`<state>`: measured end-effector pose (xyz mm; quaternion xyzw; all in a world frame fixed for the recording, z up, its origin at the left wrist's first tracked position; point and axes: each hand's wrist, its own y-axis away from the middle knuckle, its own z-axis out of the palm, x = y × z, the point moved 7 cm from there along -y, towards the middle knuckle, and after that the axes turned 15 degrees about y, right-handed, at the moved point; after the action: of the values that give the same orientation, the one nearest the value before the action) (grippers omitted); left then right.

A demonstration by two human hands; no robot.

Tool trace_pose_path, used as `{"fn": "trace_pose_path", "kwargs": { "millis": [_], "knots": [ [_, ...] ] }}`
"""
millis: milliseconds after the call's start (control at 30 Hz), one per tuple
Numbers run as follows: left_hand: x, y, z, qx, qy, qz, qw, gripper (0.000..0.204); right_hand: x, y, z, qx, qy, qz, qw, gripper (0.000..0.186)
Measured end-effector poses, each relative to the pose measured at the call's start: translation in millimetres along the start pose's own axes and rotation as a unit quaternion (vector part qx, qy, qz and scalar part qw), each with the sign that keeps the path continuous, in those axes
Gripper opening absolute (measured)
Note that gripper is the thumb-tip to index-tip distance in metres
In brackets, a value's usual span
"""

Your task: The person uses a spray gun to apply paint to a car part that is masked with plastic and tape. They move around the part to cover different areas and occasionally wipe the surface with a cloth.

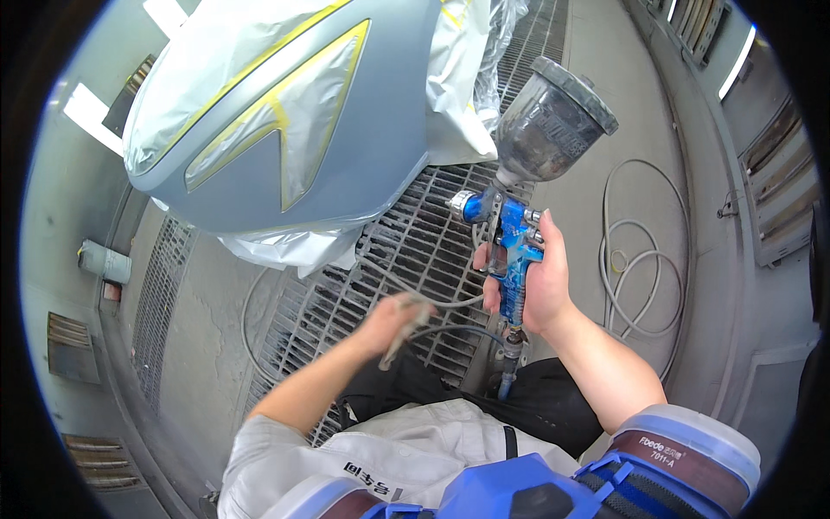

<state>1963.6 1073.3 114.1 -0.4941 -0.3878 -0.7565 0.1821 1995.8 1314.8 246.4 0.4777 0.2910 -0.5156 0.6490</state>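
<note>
My right hand (pixel 546 275) is closed around the grip of a blue spray gun (pixel 512 232), its nozzle aimed to the left. A dark, translucent paint cup (pixel 553 125) with a lid sits tilted on top of the gun. An air hose fitting (pixel 512 350) hangs below the grip. My left hand (pixel 391 324), smeared by motion, is closed on a beige, cloth-like strip (pixel 405 339); its exact kind is unclear. Ahead stands a grey-coated vehicle body part (pixel 393 95), partly covered with white masking film (pixel 246 48) and yellow masking tape (pixel 278 111).
Metal floor grating (pixel 415 251) runs beneath the part and near my legs. A grey hose (pixel 644 259) lies coiled on the right, and another stretch crosses the grating. A white bucket (pixel 105 261) is by the left wall. A blue respirator (pixel 519 489) fills the lower edge.
</note>
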Motion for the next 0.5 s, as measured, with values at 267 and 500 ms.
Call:
{"fn": "trace_pose_path", "kwargs": {
  "millis": [267,500],
  "knots": [
    [42,9,115,-0.076,0.167,0.051,0.982,0.025,0,12,33,-0.063,-0.049,-0.043,0.996,0.083],
    [26,17,121,-0.106,0.194,0.080,0.972,0.021,6,29,37,-0.075,-0.060,-0.059,0.994,0.083]
  ]
}}
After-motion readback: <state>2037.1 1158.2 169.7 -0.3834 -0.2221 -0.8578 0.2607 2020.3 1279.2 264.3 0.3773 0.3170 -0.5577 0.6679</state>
